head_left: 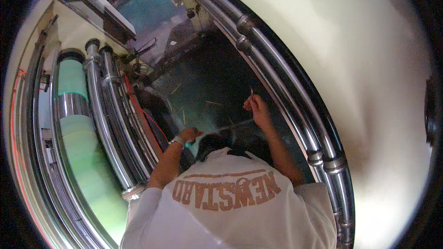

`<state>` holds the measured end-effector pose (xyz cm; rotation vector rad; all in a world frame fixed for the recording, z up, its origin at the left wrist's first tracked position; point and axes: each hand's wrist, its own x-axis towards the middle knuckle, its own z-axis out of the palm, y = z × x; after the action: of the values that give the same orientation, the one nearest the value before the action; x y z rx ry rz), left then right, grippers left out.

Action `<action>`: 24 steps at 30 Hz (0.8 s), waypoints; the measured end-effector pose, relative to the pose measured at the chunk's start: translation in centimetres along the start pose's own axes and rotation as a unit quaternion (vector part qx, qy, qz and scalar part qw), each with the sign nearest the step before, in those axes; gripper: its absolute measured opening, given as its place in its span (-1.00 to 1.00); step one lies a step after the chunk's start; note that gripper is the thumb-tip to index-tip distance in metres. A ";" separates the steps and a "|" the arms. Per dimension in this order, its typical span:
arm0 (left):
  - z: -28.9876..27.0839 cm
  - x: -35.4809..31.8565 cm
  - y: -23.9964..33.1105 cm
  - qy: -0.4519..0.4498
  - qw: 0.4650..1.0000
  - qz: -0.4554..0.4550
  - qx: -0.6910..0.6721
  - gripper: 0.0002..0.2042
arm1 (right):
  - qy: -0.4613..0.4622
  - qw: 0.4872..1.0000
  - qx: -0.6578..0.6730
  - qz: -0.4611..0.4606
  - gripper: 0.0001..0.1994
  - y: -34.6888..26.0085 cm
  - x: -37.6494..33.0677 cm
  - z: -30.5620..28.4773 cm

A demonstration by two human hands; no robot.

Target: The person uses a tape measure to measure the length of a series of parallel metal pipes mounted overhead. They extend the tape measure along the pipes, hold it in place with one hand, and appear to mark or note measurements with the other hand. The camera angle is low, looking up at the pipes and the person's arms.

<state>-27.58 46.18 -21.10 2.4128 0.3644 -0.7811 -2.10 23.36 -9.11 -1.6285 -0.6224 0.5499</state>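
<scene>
My right hand (256, 106) is raised in front of me, beside the metal rollers on the right. Its fingers are closed in a pinch, and a small, thin pale piece (251, 91) sticks up from them; its kind is too small to make out. My left hand (189, 134) is lower and farther left, with a light band (176, 140) round the wrist. Its fingers look curled together, and what they hold, if anything, is hidden. A small turquoise thing (188, 144) shows just below that hand. A faint pale line (237, 123) runs between the two hands.
Polished metal rollers (272, 71) curve along my right, with a cream panel (369, 87) beyond. At left stand more rollers (102, 97), a roll with green covering (83, 147) and red cables (143, 110). Several thin yellowish strips (212, 103) lie on the dark floor (198, 74).
</scene>
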 end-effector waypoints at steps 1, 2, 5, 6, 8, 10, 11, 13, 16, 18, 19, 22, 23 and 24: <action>-2.8 0.2 -0.5 -0.004 1.000 0.001 0.021 -0.62 | -0.004 1.000 -0.021 -0.018 -0.84 0.1 2.3 0.5; -5.6 0.6 -0.8 -0.008 0.999 0.005 0.042 -0.61 | 0.026 0.998 -0.061 -0.003 -0.83 0.5 4.4 0.5; -8.7 4.0 -5.9 -0.065 0.996 -0.063 0.001 -0.63 | 0.107 0.974 -0.199 -0.015 -0.82 1.4 10.5 0.3; -9.2 5.5 -7.9 -0.079 0.995 -0.064 -0.007 -0.63 | 0.134 0.954 -0.265 -0.047 -0.81 1.0 12.1 -0.3; -8.3 9.8 -12.6 -0.028 0.998 -0.063 0.008 -0.61 | 0.194 0.916 -0.350 -0.038 -0.77 2.2 15.2 -2.1; -4.9 14.0 -18.3 0.053 0.998 0.014 -0.004 -0.58 | 0.250 0.884 -0.392 0.041 -0.73 5.4 17.2 -3.8; -3.4 15.3 -21.2 0.109 0.990 0.085 -0.009 -0.56 | 0.239 0.863 -0.442 0.043 -0.72 5.3 17.8 -3.6; -6.3 17.3 -21.2 0.059 0.994 0.027 -0.086 -0.56 | 0.201 0.794 -0.571 0.051 -0.70 5.3 17.8 -4.8; -4.2 19.5 -23.2 0.101 0.989 0.034 -0.098 -0.54 | 0.111 0.651 -0.749 0.063 -0.68 6.6 18.8 -6.1; -2.1 21.0 -25.6 0.101 0.993 0.044 -0.051 -0.54 | 0.014 0.539 -0.783 0.311 -0.67 5.3 22.7 -3.2; -1.2 21.8 -25.6 0.069 0.996 0.040 -0.041 -0.55 | 0.023 0.510 -0.791 0.337 -0.67 5.0 23.7 -3.2; -2.0 23.1 -27.1 -0.047 0.972 -0.137 -0.184 -0.61 | 0.100 0.527 -0.788 0.304 -0.67 6.0 25.9 -5.6; -0.9 23.2 -27.8 -0.040 0.947 -0.206 -0.242 -0.63 | 0.131 0.546 -0.779 0.279 -0.67 6.6 26.3 -6.5; 2.6 23.2 -29.8 0.004 0.961 -0.145 -0.237 -0.64 | 0.155 0.570 -0.766 0.253 -0.67 7.3 27.1 -7.5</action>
<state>-22.70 70.34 -49.83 1.9349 0.8238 -0.7084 23.63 35.21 -15.49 -3.5571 -0.2285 -0.0924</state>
